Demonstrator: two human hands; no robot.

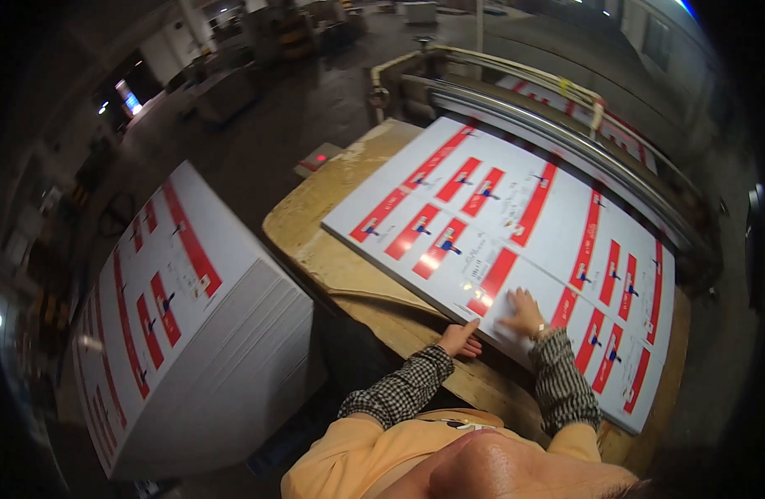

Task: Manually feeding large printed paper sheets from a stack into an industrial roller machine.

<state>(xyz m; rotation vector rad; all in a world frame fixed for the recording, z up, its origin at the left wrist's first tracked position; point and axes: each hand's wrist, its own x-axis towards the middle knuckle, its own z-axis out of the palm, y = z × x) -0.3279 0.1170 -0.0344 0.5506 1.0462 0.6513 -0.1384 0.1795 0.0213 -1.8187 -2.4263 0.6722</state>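
A large white printed sheet (528, 270) with red bars and small blue marks lies on a worn wooden table, its far end at a roller machine. My right hand (522, 316) rests flat on it near the front edge, fingers spread and holding nothing. My left hand (460, 340) is at the same edge, a little to the left. Its thumb touches the sheet's edge, while its fingers stay apart from the thumb, below the edge. Whether more sheets lie beneath is hard to make out.
A tall stack of similar printed sheets (224, 366) stands at my left. Metal rollers (557, 141) cross the table's far end, with a pale frame (515, 62) above. The wooden table (316, 237) shows at the left, beside a small box with a red light (320, 158).
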